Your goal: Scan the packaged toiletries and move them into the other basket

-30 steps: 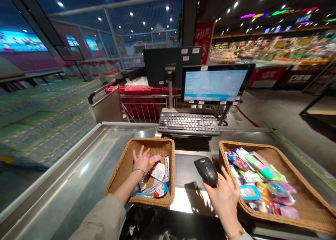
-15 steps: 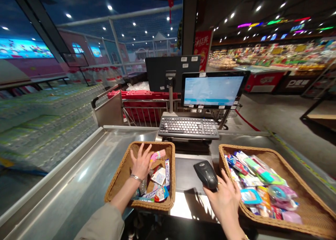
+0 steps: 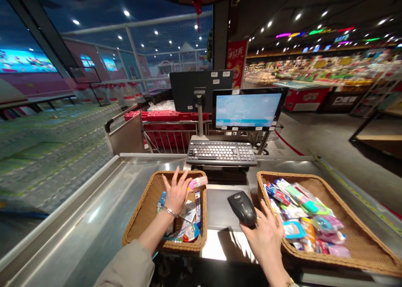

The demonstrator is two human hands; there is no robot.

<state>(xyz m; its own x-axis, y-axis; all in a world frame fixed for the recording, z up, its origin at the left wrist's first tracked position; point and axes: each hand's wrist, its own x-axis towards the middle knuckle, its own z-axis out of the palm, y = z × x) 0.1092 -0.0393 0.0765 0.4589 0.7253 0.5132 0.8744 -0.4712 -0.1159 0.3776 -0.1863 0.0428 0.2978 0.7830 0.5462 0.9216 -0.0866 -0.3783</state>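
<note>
Against the frame half a second before, our left hand (image 3: 177, 191) has risen slightly above the left wicker basket (image 3: 143, 220), and the pink packet (image 3: 197, 182) at its thumb side now lies higher, over the basket's far rim; our right hand (image 3: 265, 236) and the barcode scanner (image 3: 242, 207) keep much the same places on the counter, with the whole scene shifted a little to the left; the left hand is spread wide, fingers fanned and pointing away from us, palm facing down and rightward, a bracelet (image 3: 169, 211) at the wrist and a beige sleeve (image 3: 128, 266) on the forearm; whether thumb and forefinger pinch the pink packet or merely touch it we cannot tell; beneath this hand lie small packaged goods (image 3: 188, 226), heaped toward the basket's right wall; the right hand rests palm down between the two baskets, fingers loosely curled about the rear of the scanner, whose head points away from us; just right of that hand stands the right wicker basket (image 3: 361, 236), filled with colourful packets (image 3: 306, 220); beyond both hands are a keyboard (image 3: 220, 152) and a lit monitor (image 3: 248, 109).
</note>
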